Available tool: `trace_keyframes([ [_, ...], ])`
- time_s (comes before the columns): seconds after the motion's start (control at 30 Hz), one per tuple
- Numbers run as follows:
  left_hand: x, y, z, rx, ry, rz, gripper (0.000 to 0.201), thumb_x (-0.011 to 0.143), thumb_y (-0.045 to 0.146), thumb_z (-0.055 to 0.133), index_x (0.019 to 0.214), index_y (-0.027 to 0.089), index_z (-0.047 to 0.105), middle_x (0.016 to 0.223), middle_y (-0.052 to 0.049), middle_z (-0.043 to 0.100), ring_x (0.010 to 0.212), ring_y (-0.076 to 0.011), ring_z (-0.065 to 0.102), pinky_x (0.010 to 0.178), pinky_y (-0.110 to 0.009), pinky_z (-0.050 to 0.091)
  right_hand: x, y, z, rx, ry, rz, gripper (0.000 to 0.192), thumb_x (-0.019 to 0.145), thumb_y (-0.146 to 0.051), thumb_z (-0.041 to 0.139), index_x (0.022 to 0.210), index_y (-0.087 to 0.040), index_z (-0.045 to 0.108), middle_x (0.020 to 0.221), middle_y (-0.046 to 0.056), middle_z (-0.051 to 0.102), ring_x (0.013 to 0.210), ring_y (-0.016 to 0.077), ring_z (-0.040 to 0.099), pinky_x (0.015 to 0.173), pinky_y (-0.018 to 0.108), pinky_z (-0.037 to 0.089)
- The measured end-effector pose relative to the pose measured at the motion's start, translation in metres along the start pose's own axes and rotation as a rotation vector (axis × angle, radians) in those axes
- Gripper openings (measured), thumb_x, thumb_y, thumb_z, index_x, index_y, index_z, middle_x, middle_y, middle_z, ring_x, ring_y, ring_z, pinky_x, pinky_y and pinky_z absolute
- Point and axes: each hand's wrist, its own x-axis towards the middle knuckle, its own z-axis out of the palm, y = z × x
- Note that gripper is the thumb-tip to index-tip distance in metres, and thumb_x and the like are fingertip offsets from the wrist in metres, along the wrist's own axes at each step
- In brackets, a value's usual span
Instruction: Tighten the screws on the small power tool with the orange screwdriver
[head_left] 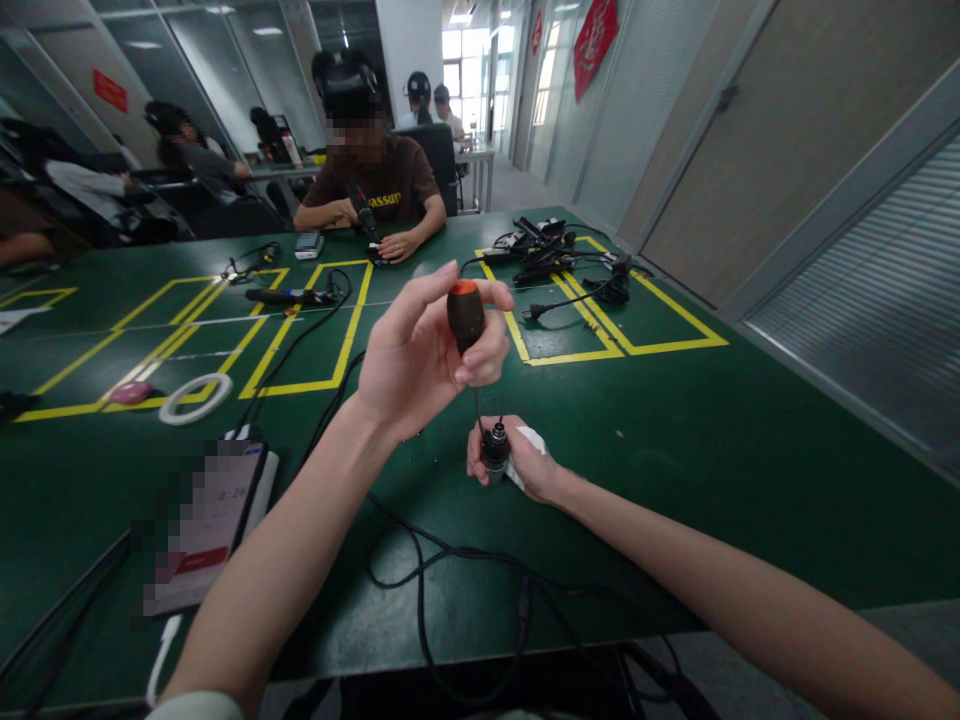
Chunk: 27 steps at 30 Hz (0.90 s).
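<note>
Gripped upright, screwdriver (466,318) tip down into plug (494,446)

The screwdriver (466,318) tip is hidden inside the black plug (494,447). The device (206,520) at lower left is blurred. The black cable (450,590) leaves the bottom edge.

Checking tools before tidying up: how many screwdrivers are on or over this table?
2: one screwdriver in the left hand, another screwdriver held by the person opposite. More may hide among the cables.
</note>
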Motion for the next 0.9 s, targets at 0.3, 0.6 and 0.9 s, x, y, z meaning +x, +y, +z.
trace_keyframes([
  [0.3,0.0004,-0.0006,-0.0025,0.05,-0.05,0.02,0.048,0.097,0.056,0.057,0.074,0.015,0.062,0.058,0.001,0.053,0.047,-0.0092,0.051,0.049,-0.023,0.043,0.0,0.0008,-0.0005,-0.005,0.007,-0.01,0.05,0.086,-0.06,0.062,0.06,-0.017,0.062,0.047,0.002,0.06,0.044,0.0148,0.057,0.047,0.026,0.047],
  [0.6,0.0014,-0.0017,-0.0019,0.052,-0.055,0.045,0.041,0.096,0.053,0.058,0.08,0.016,0.06,0.058,0.002,0.055,0.045,-0.0087,0.049,0.047,-0.022,0.041,-0.0007,0.0002,-0.0007,-0.007,0.0,-0.028,0.046,0.085,-0.056,0.062,0.061,-0.017,0.062,0.049,0.002,0.061,0.043,0.0144,0.056,0.046,0.025,0.046],
  [0.9,0.0,-0.0006,-0.0021,0.008,-0.026,0.003,0.058,0.101,0.061,0.045,0.076,0.014,0.067,0.052,0.002,0.047,0.044,-0.0088,0.046,0.047,-0.022,0.041,0.0001,0.0006,0.0003,0.003,0.005,-0.014,0.045,0.085,-0.055,0.062,0.061,-0.017,0.061,0.048,0.003,0.061,0.043,0.0147,0.057,0.044,0.025,0.046],
])
